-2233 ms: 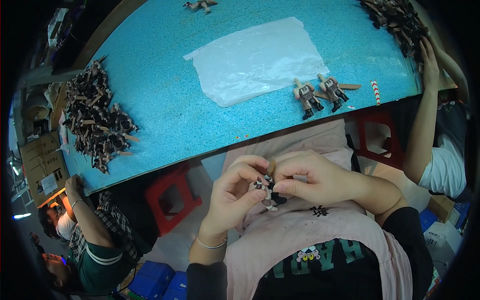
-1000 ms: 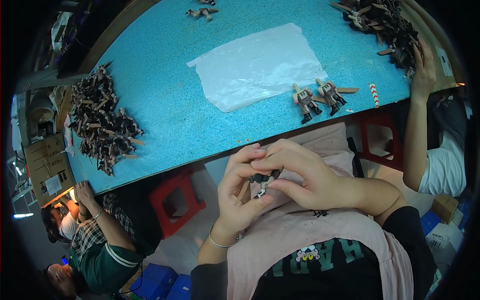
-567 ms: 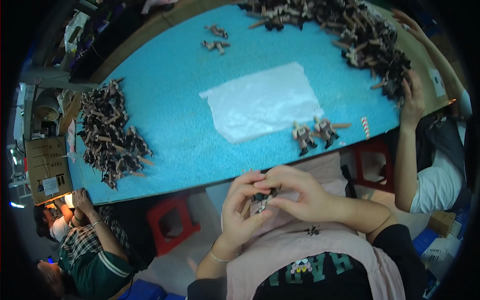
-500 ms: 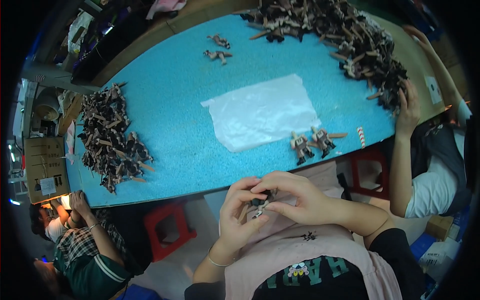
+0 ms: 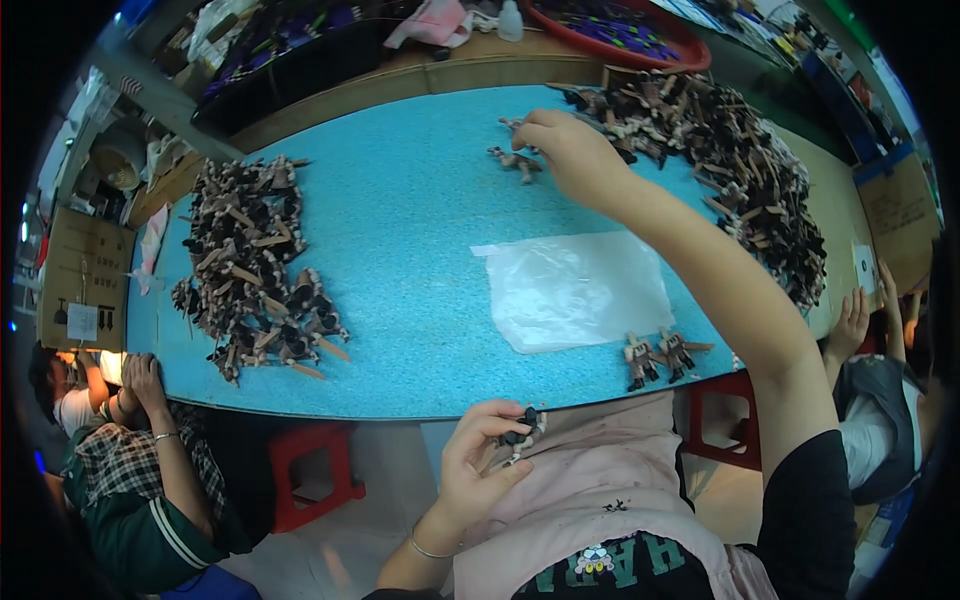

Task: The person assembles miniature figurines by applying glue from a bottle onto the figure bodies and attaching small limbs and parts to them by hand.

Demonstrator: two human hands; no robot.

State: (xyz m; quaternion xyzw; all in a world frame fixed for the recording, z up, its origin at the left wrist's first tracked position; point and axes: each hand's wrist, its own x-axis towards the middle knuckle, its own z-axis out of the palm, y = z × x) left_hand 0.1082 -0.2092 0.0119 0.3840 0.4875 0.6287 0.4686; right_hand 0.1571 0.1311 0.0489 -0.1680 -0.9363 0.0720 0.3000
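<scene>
Near my lap, my left hand [image 5: 472, 466] is closed around a small toy figure [image 5: 524, 432] with black and pale parts. My right hand [image 5: 572, 158] is stretched far across the blue table, its fingers pinched at the upper of two loose toy figures [image 5: 508, 124]. Its fingertips partly cover that figure. The lower loose figure [image 5: 517, 164] lies just beneath the hand. Two more figures [image 5: 640, 362] lie side by side by the table's near edge, next to a translucent white plastic sheet [image 5: 580, 295].
A heap of brown and black figures [image 5: 245, 215] covers the table's left part, and a larger heap [image 5: 745, 170] the far right. Behind the table stands a red basin [image 5: 690, 48]. Co-workers sit left and right, beside red stools [image 5: 312, 470]. A cardboard box [image 5: 80, 280] stands at left.
My right hand has left the toy figure at my lap and reached forward to the loose figures. My left hand still holds its figure. The view has shifted, showing more behind the table.
</scene>
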